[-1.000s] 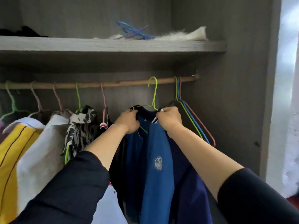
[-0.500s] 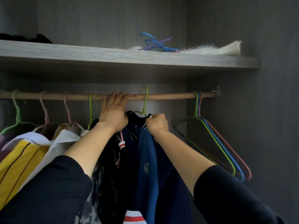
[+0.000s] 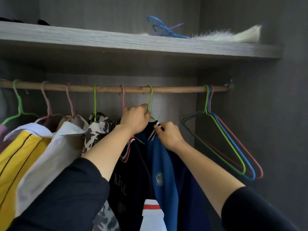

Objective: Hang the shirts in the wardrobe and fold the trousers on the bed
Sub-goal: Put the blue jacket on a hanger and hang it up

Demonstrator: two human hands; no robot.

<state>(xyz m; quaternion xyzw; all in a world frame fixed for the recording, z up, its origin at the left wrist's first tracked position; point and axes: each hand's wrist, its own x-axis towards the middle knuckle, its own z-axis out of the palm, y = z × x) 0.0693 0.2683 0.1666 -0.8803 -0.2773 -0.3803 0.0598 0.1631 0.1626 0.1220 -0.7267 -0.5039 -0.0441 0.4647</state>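
Left hand (image 3: 134,120) gripping green hanger (image 3: 150,99) neck just under the rail (image 3: 175,89), right hand (image 3: 168,136) pinching blue shirt (image 3: 165,165) collar below it

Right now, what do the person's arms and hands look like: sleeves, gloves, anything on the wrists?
Both arms wear plain dark long sleeves, the left sleeve and the right sleeve pushed up so the forearms are bare. The left hand and the right hand are ungloved; no watch, bracelet or ring shows.
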